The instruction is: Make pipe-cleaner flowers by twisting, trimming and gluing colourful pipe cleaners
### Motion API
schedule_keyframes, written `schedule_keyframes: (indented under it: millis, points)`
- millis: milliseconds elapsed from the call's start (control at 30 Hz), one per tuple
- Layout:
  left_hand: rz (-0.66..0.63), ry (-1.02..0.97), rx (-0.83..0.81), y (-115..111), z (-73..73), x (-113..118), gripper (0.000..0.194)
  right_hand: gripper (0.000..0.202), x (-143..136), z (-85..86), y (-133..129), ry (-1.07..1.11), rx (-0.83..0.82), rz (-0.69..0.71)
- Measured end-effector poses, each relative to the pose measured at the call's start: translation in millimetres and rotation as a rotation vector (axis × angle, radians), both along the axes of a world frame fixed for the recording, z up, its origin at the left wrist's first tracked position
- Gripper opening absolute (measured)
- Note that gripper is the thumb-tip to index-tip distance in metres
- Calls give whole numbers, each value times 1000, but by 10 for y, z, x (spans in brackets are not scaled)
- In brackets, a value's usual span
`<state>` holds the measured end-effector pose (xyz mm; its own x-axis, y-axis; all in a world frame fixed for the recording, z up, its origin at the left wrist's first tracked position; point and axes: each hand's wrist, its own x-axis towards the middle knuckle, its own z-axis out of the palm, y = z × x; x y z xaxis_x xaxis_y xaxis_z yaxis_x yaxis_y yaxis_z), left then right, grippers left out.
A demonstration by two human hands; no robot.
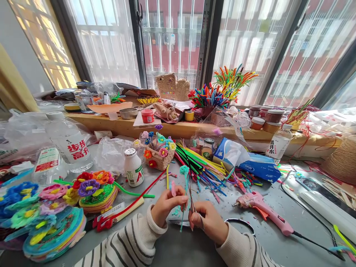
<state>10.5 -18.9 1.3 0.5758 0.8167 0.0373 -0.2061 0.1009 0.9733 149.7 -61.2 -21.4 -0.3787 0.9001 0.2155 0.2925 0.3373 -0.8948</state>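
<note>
Between the thumb and fingers of my left hand [166,207] is the stem of a small teal pipe-cleaner flower [184,170], held upright with its bloom at the top. My right hand [210,222] is closed around the handles of a pair of scissors [191,197]. Their blades point up, right beside the stem; I cannot tell whether they touch it. Small teal clippings [176,212] lie on the table behind the stem. Just beyond my hands stands a woven basket [159,163] with several colourful pipe-cleaner flowers.
A pink glue gun [268,213] lies to the right with its cord trailing. Behind my hands is a pile of loose pipe cleaners [204,167]. A white bottle [134,167] stands left of the basket. Round flower-topped pieces [55,233] sit at the left, near a large water bottle [69,144].
</note>
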Motion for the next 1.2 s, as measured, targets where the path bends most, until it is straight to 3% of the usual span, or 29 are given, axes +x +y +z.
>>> schedule_keyframes:
  millis: [367,633,1200]
  points:
    - [-52,32,-4,7,-27,12,18,62,-2,-21,0,43,-1,-1]
    - [-40,50,-24,10,-37,-6,17,55,-41,19,24,37,-20,-188]
    - [-21,49,-11,-17,-15,6,18,58,-31,-45,24,30,-30,-100]
